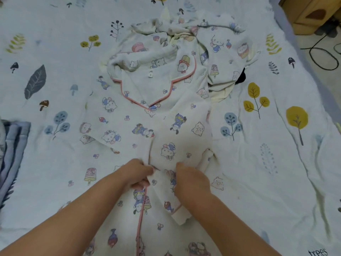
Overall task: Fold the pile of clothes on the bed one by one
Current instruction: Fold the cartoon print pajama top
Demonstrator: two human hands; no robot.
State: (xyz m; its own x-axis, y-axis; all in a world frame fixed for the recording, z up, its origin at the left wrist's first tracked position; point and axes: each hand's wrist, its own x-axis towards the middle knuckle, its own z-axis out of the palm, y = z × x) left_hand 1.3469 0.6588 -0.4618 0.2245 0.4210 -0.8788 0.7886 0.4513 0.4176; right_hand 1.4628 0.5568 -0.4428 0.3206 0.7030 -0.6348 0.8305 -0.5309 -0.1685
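My bed has a pale sheet with leaves and trees on it. A cardboard box sits on the floor far past my right hand. A white pajama top with cartoon animals and pink edges lies flat under my hands. My left hand and right hand both pinch its front. More clothes are piled beyond it.

our left hand and right hand sit close together, forearms converging, fingers curled, pinching fabric.
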